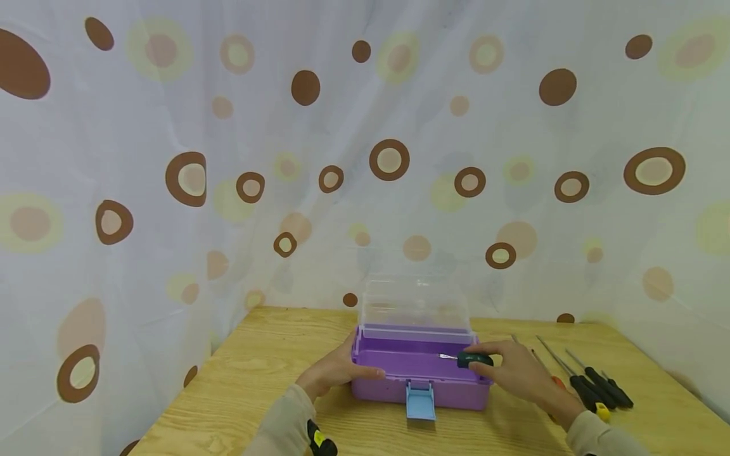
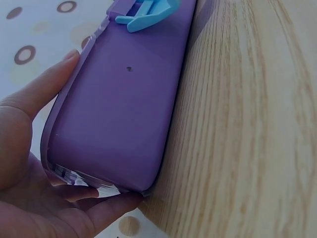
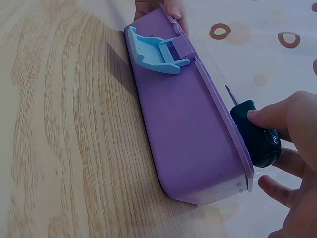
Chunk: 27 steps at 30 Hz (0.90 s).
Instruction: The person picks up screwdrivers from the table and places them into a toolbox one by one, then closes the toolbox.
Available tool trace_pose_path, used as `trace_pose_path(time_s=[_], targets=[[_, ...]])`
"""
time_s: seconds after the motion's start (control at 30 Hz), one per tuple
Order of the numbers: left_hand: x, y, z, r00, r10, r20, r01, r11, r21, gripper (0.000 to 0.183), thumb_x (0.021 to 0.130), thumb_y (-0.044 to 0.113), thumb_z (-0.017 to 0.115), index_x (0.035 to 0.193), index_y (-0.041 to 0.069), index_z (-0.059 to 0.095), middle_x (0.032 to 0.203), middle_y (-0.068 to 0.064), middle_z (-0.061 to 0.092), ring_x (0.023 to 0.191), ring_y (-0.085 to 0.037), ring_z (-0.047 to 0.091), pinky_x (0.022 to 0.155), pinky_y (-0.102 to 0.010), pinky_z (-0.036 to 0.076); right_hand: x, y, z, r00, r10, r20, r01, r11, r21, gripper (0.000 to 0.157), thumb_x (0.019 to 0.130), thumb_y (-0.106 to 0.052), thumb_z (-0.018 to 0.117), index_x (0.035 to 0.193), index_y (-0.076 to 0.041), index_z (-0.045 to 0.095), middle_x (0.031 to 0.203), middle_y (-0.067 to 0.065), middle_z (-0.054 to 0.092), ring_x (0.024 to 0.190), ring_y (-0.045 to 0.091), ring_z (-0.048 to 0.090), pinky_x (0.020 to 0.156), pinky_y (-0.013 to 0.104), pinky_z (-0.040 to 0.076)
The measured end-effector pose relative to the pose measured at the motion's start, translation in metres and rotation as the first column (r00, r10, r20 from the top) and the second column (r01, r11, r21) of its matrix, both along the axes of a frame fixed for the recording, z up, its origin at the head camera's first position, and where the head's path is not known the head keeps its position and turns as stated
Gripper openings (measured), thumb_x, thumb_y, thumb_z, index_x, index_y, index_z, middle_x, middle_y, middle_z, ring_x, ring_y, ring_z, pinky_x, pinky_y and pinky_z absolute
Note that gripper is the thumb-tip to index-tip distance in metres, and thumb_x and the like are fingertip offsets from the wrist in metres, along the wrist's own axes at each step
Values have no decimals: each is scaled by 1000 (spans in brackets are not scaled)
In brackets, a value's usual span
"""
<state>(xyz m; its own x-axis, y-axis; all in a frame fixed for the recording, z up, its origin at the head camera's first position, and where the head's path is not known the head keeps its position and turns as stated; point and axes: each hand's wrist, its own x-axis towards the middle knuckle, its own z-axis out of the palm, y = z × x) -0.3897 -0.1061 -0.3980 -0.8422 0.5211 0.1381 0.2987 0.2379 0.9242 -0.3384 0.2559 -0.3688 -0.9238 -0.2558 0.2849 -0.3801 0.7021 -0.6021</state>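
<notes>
A stubby screwdriver with a dark green handle (image 1: 474, 360) is pinched between the thumb and fingers of my right hand (image 1: 516, 370). It is over the right end of a purple plastic toolbox (image 1: 379, 392), its short metal tip pointing left. My left hand (image 1: 336, 367) holds the toolbox's left end, thumb (image 2: 52, 82) along the front rim and fingers at the end wall. The clear lid (image 1: 416, 301) stands raised at the back. In front, the light blue latch (image 1: 421, 404) hangs unfastened, and the purple inside (image 1: 399, 362) shows no other tool.
To the right on the wooden table (image 1: 274, 342) lie several long screwdrivers with black handles (image 1: 590, 389), partly behind my right forearm. A black and yellow handle (image 1: 320, 440) shows beside my left sleeve. Behind the table hangs a dotted curtain (image 1: 422, 215).
</notes>
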Motion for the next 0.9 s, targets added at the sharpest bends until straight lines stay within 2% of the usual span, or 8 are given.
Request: trace_pose_path(time_s=[0.17, 0.4, 0.5, 0.57, 0.67, 0.73, 0.8, 0.9], targets=[[-1, 0, -3, 1000, 0, 3, 0, 1000, 0, 116, 84, 27, 87, 165, 13, 6, 153, -12, 43, 135, -30, 46, 116, -60, 28, -3, -2, -5, 999, 48, 2, -48, 999, -22, 34, 93, -22, 77, 123, -7, 76, 114, 16, 70, 46, 6, 31, 44, 23, 32], [-1, 0, -3, 1000, 1, 4, -1, 1000, -1, 115, 84, 26, 86, 165, 13, 7, 152, -12, 43, 134, -31, 46, 116, -60, 28, -4, -5, -7, 994, 88, -61, -85, 995, 49, 34, 94, -27, 77, 122, -8, 77, 100, 9, 72, 47, 5, 33, 45, 23, 33], [-1, 0, -2, 1000, -3, 0, 3, 1000, 3, 115, 84, 25, 86, 165, 13, 6, 153, -12, 43, 134, -31, 46, 115, -60, 28, -4, -6, -6, 994, 91, -68, -88, 995, 42, 31, 96, -26, 75, 121, -8, 77, 102, 9, 74, 44, 4, 28, 43, 23, 31], [-1, 0, -1, 1000, -5, 0, 5, 1000, 5, 115, 84, 24, 86, 165, 13, 5, 153, -12, 42, 135, -31, 46, 115, -60, 28, -4, -6, -4, 993, 95, -70, -94, 995, 17, 29, 98, -24, 72, 120, -6, 77, 105, 11, 75, 43, 5, 27, 44, 25, 34], [-1, 0, -1, 1000, -4, 3, 4, 1000, 5, 115, 84, 24, 86, 165, 13, 5, 154, -13, 42, 135, -31, 46, 116, -59, 28, -4, -5, -1, 990, 103, -99, -104, 995, -6, 26, 100, -21, 70, 119, -5, 77, 113, 11, 75, 60, 12, 58, 61, 35, 53], [-1, 0, 0, 1000, -7, 5, 7, 1000, 10, 115, 84, 23, 86, 165, 13, 6, 153, -13, 42, 135, -32, 46, 116, -59, 28, -3, -4, 1, 987, 104, -120, -105, 994, -2, 25, 101, -21, 70, 118, -5, 77, 114, 9, 75, 87, 25, 70, 82, 49, 56], [-1, 0, 0, 1000, -7, 7, 7, 1000, 14, 114, 84, 22, 86, 165, 13, 6, 153, -14, 42, 134, -32, 46, 116, -60, 28, -3, -3, 3, 985, 104, -141, -103, 995, 12, 26, 100, -23, 70, 118, -6, 77, 115, 7, 75, 115, 37, 65, 93, 59, 52], [-1, 0, -1, 1000, -5, 8, 5, 1000, 16, 113, 84, 22, 86, 165, 13, 7, 152, -14, 43, 134, -32, 47, 115, -60, 29, -2, -2, 4, 984, 103, -143, -102, 995, 15, 26, 100, -23, 71, 119, -7, 77, 115, 7, 75, 119, 41, 63, 96, 63, 49]])
